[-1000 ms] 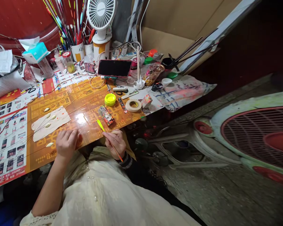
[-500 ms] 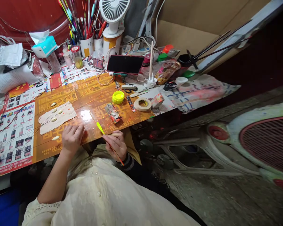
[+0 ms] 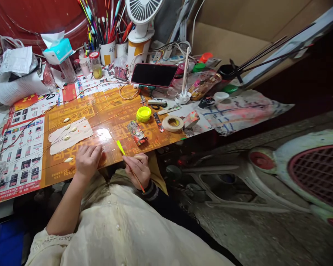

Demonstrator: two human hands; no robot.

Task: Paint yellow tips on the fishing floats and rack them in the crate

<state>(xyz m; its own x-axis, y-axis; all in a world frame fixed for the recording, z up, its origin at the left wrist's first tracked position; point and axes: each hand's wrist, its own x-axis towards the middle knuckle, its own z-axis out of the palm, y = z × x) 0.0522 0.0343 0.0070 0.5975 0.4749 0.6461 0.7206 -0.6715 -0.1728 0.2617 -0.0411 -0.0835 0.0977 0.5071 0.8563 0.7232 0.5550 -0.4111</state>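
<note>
My right hand (image 3: 138,170) is closed in a pinch on a thin stick with a bright yellow-green tip (image 3: 120,147), which slants over the near edge of the orange table (image 3: 111,114). My left hand (image 3: 87,159) rests on that edge with its fingers curled loosely, holding nothing I can make out. Just left of it lies a stained white cloth (image 3: 69,136) with several small pale oval floats (image 3: 68,160) on thin wires on and around it. A paint-smeared block (image 3: 137,133) lies just beyond the yellow tip.
A yellow lid (image 3: 143,113), a tape roll (image 3: 172,123), a dark phone (image 3: 154,75) on a stand, cups of brushes (image 3: 107,51), a small white fan (image 3: 142,14), a tissue box (image 3: 58,50) and jars crowd the table's far side. A large floor fan (image 3: 308,170) lies at the right.
The view has swung to the right and slightly up. Both hands have stayed put at the table edge, the right still pinching the stick.
</note>
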